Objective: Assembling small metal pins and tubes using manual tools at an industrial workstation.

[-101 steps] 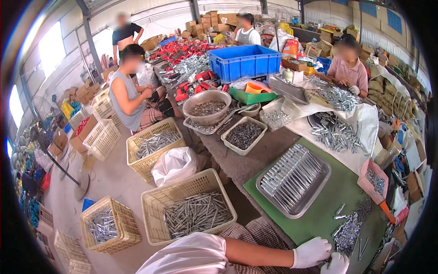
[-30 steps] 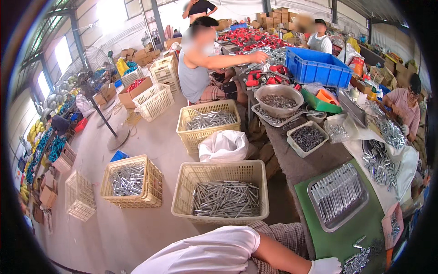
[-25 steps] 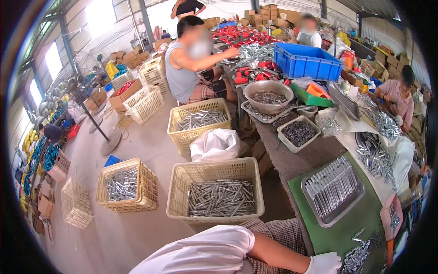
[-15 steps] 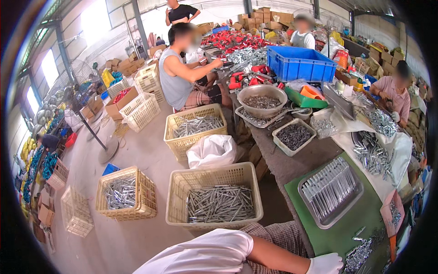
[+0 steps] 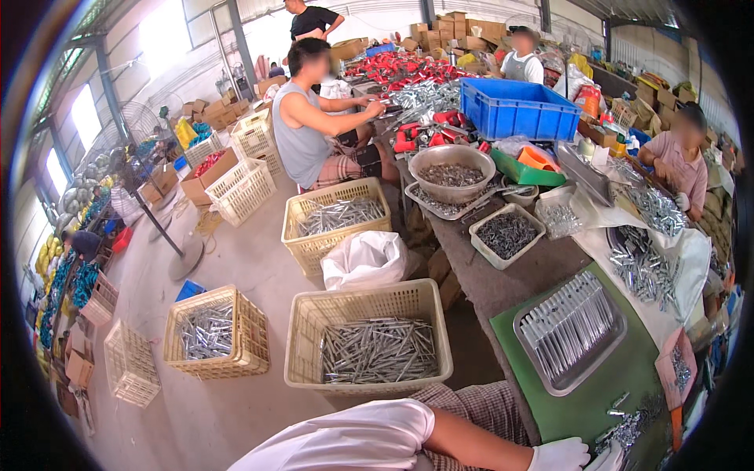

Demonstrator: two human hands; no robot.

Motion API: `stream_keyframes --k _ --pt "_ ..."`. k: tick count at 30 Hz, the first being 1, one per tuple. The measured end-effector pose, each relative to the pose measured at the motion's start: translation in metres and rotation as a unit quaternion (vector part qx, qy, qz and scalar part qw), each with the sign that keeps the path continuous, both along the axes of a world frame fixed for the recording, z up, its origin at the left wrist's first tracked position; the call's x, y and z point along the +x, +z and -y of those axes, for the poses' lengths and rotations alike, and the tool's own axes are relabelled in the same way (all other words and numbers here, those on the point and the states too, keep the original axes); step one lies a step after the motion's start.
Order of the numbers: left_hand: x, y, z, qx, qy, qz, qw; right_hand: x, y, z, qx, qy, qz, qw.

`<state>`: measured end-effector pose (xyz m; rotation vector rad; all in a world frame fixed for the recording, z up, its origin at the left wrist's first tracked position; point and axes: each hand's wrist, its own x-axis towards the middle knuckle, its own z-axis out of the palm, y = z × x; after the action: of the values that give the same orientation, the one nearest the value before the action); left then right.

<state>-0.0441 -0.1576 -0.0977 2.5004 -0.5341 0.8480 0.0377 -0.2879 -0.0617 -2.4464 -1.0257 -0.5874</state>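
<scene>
In a white glove, my left hand (image 5: 559, 455) rests low on the green mat (image 5: 542, 392) at the lower right. Its fingers are curled together, and what they hold, if anything, is hidden. My right hand (image 5: 609, 458), also gloved in white, shows only in part at the bottom edge, close to the left hand. It lies beside a heap of small shiny metal parts (image 5: 626, 434), its fingers mostly cut off. Farther up the mat, a metal tray (image 5: 559, 387) holds a neat row of slim silver rods (image 5: 569, 322).
Yellow crates (image 5: 369, 385) of metal rods stand on the floor to the left, by a white sack (image 5: 365, 259). Along the bench are a tub of dark screws (image 5: 506, 237), a metal bowl (image 5: 452, 174) and a blue bin (image 5: 518, 110). A pink scoop-like container (image 5: 675, 369) is at right. Co-workers sit around.
My right hand has come into view at the bottom edge beside the small parts. My left hand stays nearly in place. The co-worker in the grey top has shifted head and arms.
</scene>
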Motion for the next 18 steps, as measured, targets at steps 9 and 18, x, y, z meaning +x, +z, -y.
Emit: stream_keyframes --k 9,18 --pt "-0.001 0.000 0.000 -0.019 -0.005 -0.007 1.000 0.005 -0.013 0.003 -0.035 -0.049 0.159 0.985" --pt "0.001 -0.005 0.004 -0.033 0.001 0.010 0.999 0.002 -0.014 0.007 -0.028 -0.085 0.134 0.987"
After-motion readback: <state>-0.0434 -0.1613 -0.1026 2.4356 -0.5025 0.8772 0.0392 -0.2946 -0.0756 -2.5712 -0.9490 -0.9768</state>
